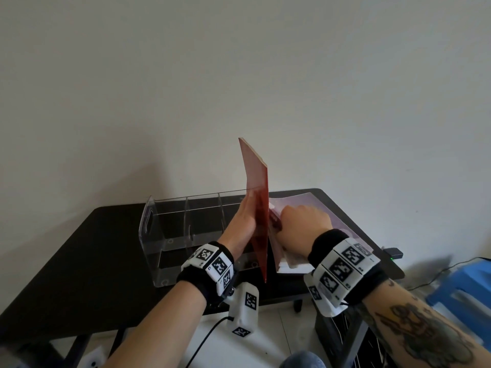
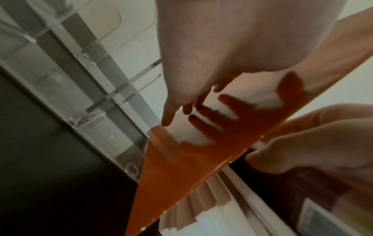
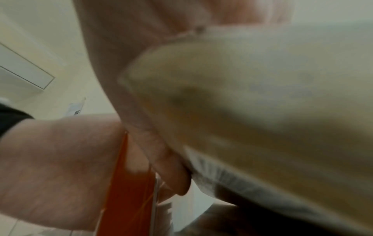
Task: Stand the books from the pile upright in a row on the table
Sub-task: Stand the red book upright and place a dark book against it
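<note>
Red book (image 1: 257, 197) stands near upright on the bench (image 1: 79, 261), long axis vertical, top tipped slightly left, between the hands. Left hand (image 1: 243, 221) lies flat w/ straight fingers on its left face; right hand (image 1: 303, 219) is curled on the pile (image 1: 292, 266) just right of the book. Clear rack (image 1: 170, 229) sits just left of the book, so the left hand is nearer for the slide-in.

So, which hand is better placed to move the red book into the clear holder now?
Probably the left hand: its flat palm already lies against the upright red book, on the side facing the clear holder. The right hand rests curled on the book pile, its grip unclear.
</note>
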`<control>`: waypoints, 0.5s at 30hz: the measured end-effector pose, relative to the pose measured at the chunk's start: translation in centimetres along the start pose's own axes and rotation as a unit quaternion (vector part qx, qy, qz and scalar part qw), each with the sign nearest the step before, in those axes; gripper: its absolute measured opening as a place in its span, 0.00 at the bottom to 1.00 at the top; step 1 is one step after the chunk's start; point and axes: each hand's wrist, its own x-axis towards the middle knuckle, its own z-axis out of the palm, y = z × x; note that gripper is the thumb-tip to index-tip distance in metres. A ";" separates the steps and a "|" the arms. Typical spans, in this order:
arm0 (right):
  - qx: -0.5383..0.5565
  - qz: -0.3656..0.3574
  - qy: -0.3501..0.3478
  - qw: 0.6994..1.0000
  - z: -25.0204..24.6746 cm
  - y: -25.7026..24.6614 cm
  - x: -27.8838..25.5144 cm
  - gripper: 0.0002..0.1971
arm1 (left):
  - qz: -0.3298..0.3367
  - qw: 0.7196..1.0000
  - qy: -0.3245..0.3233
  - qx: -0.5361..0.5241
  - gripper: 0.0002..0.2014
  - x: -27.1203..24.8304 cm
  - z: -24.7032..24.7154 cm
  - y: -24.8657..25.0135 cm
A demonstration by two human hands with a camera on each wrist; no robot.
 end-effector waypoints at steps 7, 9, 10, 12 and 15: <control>-0.010 -0.014 0.042 0.999 -1.6 0.7 0.0 0.21 | 0.028 0.998 0.035 0.037 0.38 0.3 -0.1 -0.7; -0.013 -0.004 0.049 0.999 -2.5 1.0 -0.3 0.24 | 0.032 0.998 0.038 0.037 0.36 0.3 0.0 -0.7; -0.003 0.008 0.067 0.998 -3.2 1.2 -0.5 0.16 | 0.031 0.998 0.036 0.038 0.36 0.4 0.0 -0.7; 0.030 0.041 0.116 0.992 -4.7 1.8 -1.1 0.03 | 0.022 0.999 0.032 0.033 0.38 0.5 -0.1 -0.6; 0.105 0.084 0.187 0.973 -7.2 2.9 -1.7 0.06 | 0.011 0.999 0.025 0.018 0.38 0.3 0.0 -0.2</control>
